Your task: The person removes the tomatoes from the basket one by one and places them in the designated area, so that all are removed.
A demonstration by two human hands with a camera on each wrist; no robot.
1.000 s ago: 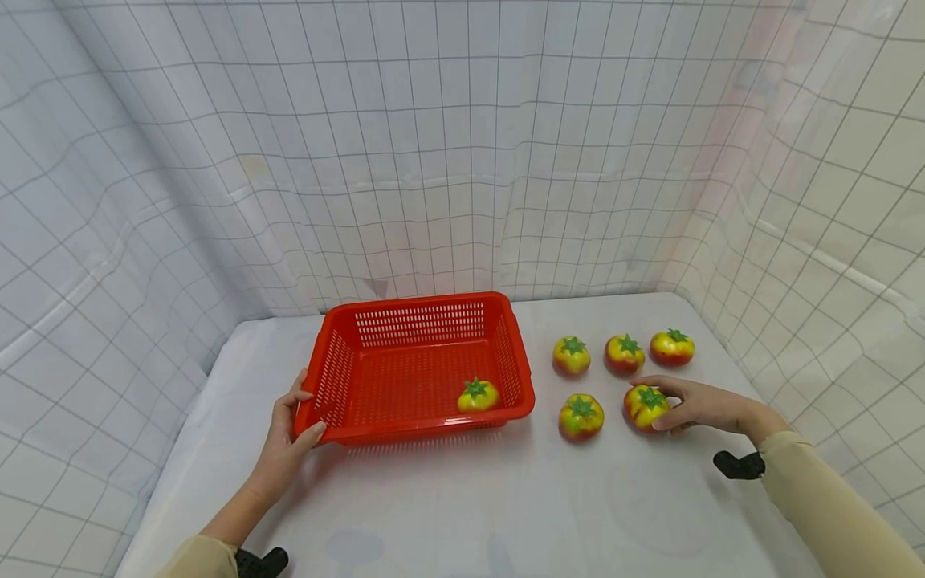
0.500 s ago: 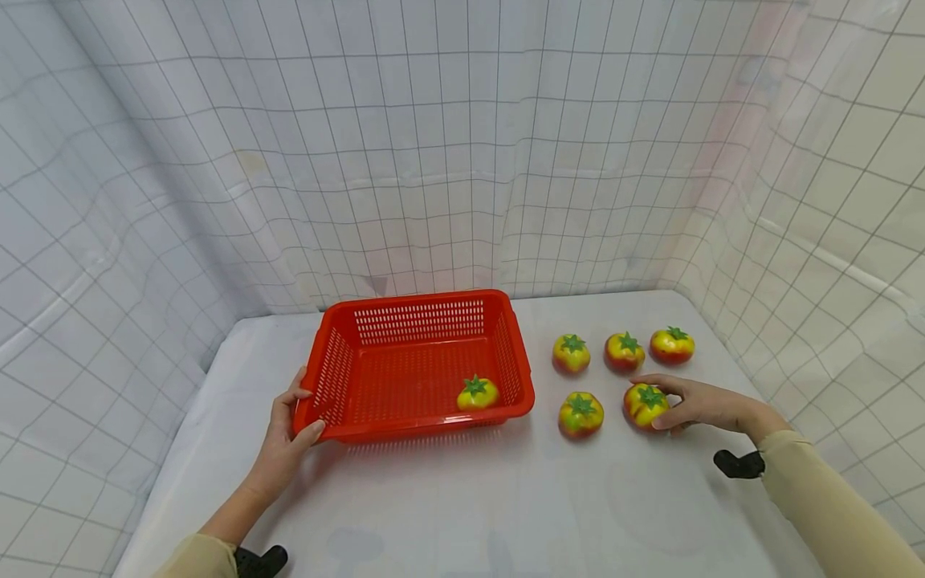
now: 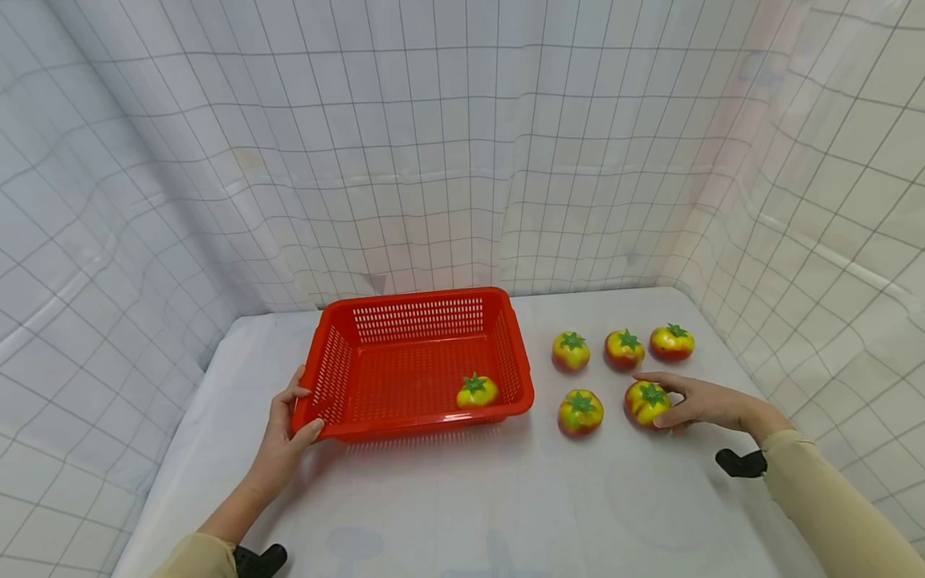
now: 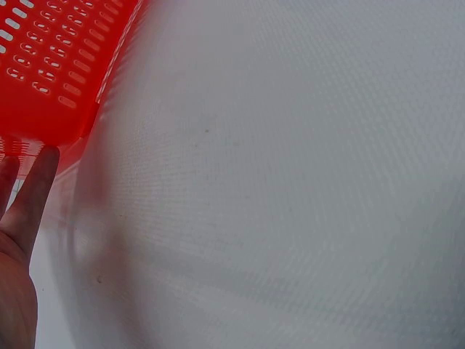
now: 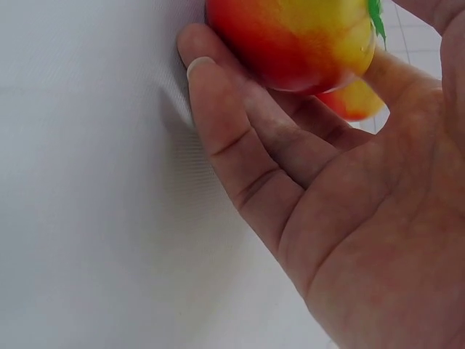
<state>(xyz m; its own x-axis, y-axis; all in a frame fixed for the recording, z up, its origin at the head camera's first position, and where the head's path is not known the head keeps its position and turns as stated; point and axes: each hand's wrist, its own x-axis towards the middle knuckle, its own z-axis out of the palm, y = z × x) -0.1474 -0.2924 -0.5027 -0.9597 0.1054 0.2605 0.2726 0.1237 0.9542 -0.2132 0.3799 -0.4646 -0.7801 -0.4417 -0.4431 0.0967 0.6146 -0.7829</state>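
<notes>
At the front-left corner of a red plastic basket (image 3: 426,425), my left hand (image 3: 278,445) grips the rim, thumb on the near side and fingers on the left side. The left wrist view shows part of that hand (image 4: 22,225) against the basket wall (image 4: 54,109). Inside the basket, near its front right, lies one yellow tomato (image 3: 477,393) with green star-shaped leaves. My right hand (image 3: 711,405) holds a red-and-yellow tomato (image 3: 643,404) on the table, thumb and fingers around its right side. In the right wrist view the tomato (image 5: 290,43) sits against curled fingers (image 5: 225,116).
Several more tomatoes stand right of the basket: one in front (image 3: 580,413) and a back row of a left tomato (image 3: 570,353), a middle tomato (image 3: 624,352) and a right tomato (image 3: 671,345). A white cloth covers the table (image 3: 462,498). Grid-patterned curtains (image 3: 433,160) surround it.
</notes>
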